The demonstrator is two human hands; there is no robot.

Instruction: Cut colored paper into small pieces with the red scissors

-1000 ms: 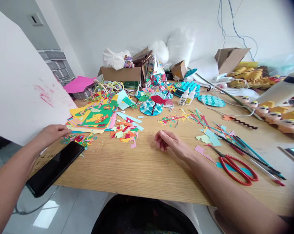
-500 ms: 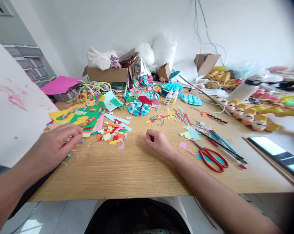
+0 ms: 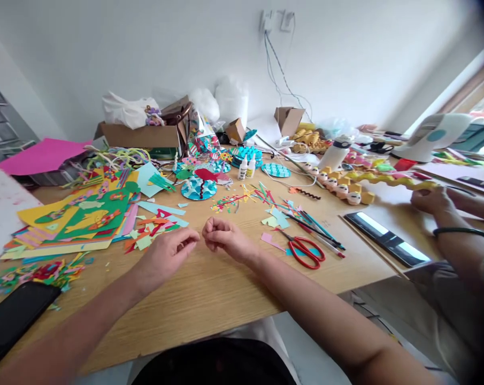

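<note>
My left hand (image 3: 167, 260) and my right hand (image 3: 230, 241) are close together above the bare front of the wooden table, fingertips almost meeting. Both have their fingers curled in; whatever they may hold is hidden or too small to make out. Behind them lies a heap of coloured paper scraps (image 3: 155, 227). Farther back stands a blue-and-white patterned disc (image 3: 193, 190) with a red paper fish (image 3: 207, 175) on a dark twisted stem. Right of my right hand lie red-handled scissors (image 3: 306, 252), next to pink and blue paper offcuts.
Stacked coloured paper (image 3: 85, 214) and a black phone (image 3: 19, 307) lie at left. Two glue bottles (image 3: 246, 168) stand behind. Pencils (image 3: 322, 231) and a tablet-like device (image 3: 386, 238) are at right. A co-worker's hand (image 3: 432, 200) touches a yellow egg-carton strip (image 3: 390, 180).
My left hand has moved right, from near the left scraps to beside my right hand. The view has swung right, bringing the co-worker's hands and a white appliance into sight.
</note>
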